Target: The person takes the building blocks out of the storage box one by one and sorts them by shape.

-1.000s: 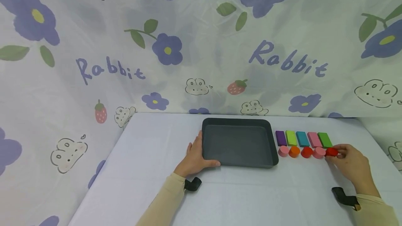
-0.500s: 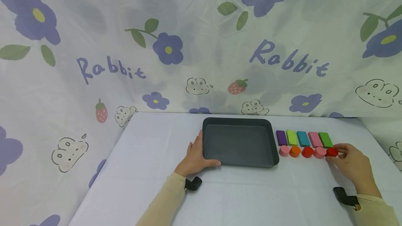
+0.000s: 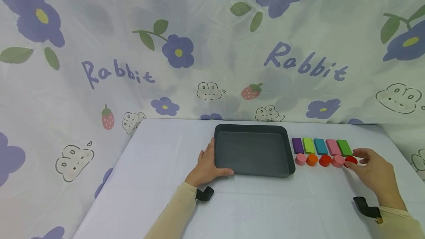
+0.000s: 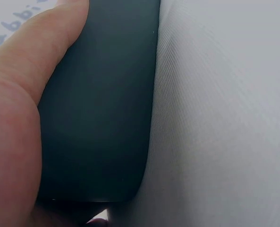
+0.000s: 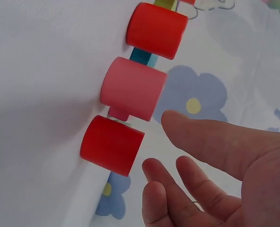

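In the head view, a dark grey rectangular tray (image 3: 252, 152) lies on the white table. My left hand (image 3: 207, 165) rests at its front left corner, fingers extended along the left side and thumb along the front wall. The left wrist view has that thumb (image 4: 40, 47) against the dark tray wall (image 4: 99, 109). At the right, my right hand (image 3: 375, 170) is beside a red cylinder block (image 3: 352, 159), the last of the front row. In the right wrist view, a gap separates the spread thumb and fingers from this red cylinder (image 5: 112, 145); they hold nothing.
Pink (image 3: 300, 159), orange (image 3: 311, 160), red (image 3: 325, 160) and pink (image 3: 338, 161) cylinders continue the front row. Behind them stand purple (image 3: 297, 145), yellow-green (image 3: 308, 145), blue (image 3: 321, 146), pink (image 3: 333, 147) and green (image 3: 344, 148) rectangular blocks. A patterned curtain (image 3: 212, 65) hangs behind the table.
My right hand has let go of the end red cylinder, its fingers parting and drawing slightly up and away. The left hand and tray have stayed in place.
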{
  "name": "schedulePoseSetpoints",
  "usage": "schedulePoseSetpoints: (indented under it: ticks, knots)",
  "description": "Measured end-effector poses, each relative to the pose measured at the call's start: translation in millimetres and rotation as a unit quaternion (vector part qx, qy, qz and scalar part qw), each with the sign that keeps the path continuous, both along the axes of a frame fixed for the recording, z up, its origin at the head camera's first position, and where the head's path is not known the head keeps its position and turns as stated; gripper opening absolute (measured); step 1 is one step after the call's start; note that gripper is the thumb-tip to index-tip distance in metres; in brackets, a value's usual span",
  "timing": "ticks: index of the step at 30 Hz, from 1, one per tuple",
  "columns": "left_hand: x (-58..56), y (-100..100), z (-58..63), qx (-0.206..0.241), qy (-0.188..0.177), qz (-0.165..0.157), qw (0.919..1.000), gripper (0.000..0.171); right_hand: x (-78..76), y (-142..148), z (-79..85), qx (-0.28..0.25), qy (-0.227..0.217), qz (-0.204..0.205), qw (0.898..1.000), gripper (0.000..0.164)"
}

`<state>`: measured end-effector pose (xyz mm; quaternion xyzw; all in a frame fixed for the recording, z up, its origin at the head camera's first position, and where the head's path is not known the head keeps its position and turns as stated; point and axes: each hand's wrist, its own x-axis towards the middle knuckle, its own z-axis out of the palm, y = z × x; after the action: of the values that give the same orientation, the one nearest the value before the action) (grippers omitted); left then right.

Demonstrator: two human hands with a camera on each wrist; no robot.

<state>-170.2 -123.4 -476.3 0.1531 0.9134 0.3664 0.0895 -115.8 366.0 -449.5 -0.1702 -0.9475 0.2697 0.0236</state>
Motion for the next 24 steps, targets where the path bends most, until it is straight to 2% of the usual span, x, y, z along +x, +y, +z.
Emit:
schedulePoseSetpoints:
  ticks: [10, 17, 20, 24]
  knots:
    - [-0.8, 3, 1.1, 0.006, 0.008, -0.004, 0.9999, 0.135, 4.3, -13, 6.3, -0.003, 0.005, -0.006, 1.0, 0.064]
    - [1.2, 0, -0.1, 0.002, 0.019, -0.001, 0.9998, 0.138, 5.5, -28, 10.1, -0.008, 0.002, 0.008, 1.0, 0.067]
    - [1.9, -2, 1.5, 0.005, 0.017, 0.003, 0.9998, 0.136, 4.9, -33, 11.9, 0.005, 0.025, 0.026, 0.999, 0.062]
    - [1.5, -6, 7.1, 0.039, 0.005, 0.02, 0.999, 0.126, 3.3, -40, 13.1, 0.026, 0.072, 0.054, 0.996, 0.055]
